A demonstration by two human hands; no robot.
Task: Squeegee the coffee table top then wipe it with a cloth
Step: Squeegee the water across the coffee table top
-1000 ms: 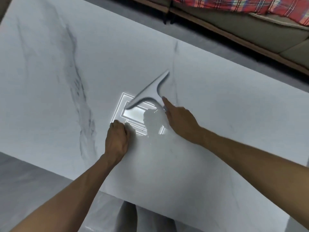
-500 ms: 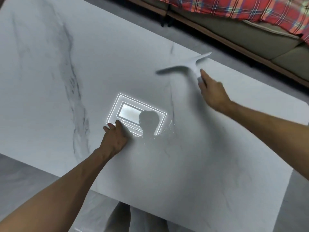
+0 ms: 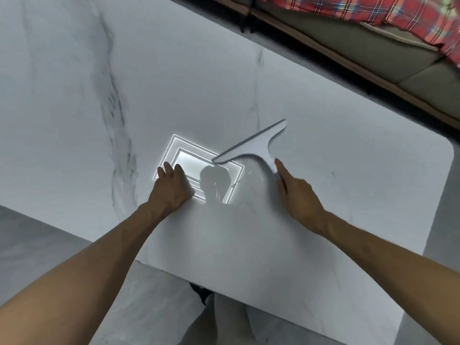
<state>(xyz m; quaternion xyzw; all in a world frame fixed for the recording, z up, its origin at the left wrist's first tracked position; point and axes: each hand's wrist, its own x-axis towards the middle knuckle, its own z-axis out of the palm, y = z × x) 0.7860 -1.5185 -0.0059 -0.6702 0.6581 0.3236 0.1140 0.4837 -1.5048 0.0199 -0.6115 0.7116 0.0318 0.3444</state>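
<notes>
A grey T-shaped squeegee (image 3: 254,145) lies with its blade on the white marble coffee table top (image 3: 174,83), right of centre. My right hand (image 3: 296,192) grips its handle from below, index finger stretched along it. My left hand (image 3: 171,188) rests on the table top to the left, fingers curled with nothing visible in them. A bright ceiling-light reflection (image 3: 199,168) sits between the two hands. No cloth is in view.
A sofa (image 3: 373,43) with a red plaid blanket (image 3: 373,8) runs along the far right, past a strip of grey floor (image 3: 323,78). The table's rounded right corner (image 3: 445,145) and near edge are close by. My legs show below the near edge.
The squeegee swept out to the far right edge half a second ago and has now come back toward me, near the light reflection. My left hand has stayed in place.
</notes>
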